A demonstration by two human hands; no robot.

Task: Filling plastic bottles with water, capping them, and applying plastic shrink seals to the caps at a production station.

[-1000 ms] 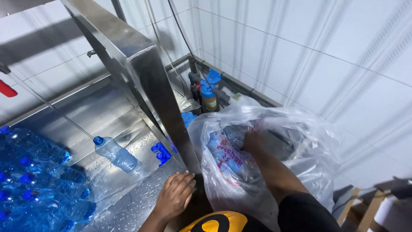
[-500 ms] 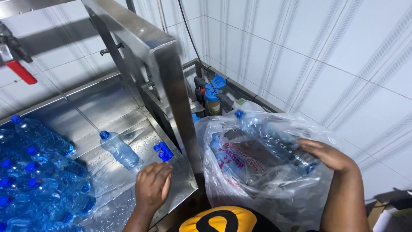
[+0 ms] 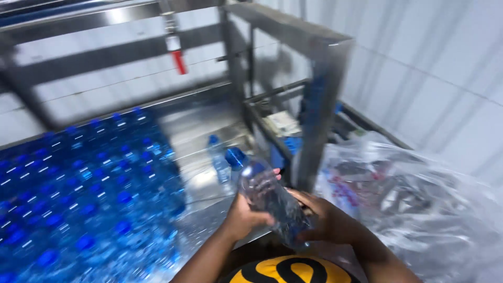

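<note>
Both hands hold one clear plastic bottle point(image 3: 270, 202) with a blue cap, tilted, cap pointing up and to the left, in front of the person's chest. The left hand point(image 3: 246, 217) is wrapped around its middle from the left side, and the right hand point(image 3: 325, 220) grips its lower end (the picture is blurred by motion). The bottle is above the edge of a steel table point(image 3: 204, 147). On the left stands a dense crowd of blue-capped bottles point(image 3: 78, 194); one single bottle point(image 3: 219, 160) stands apart behind. On the right lies a clear plastic bag point(image 3: 419, 204).
</note>
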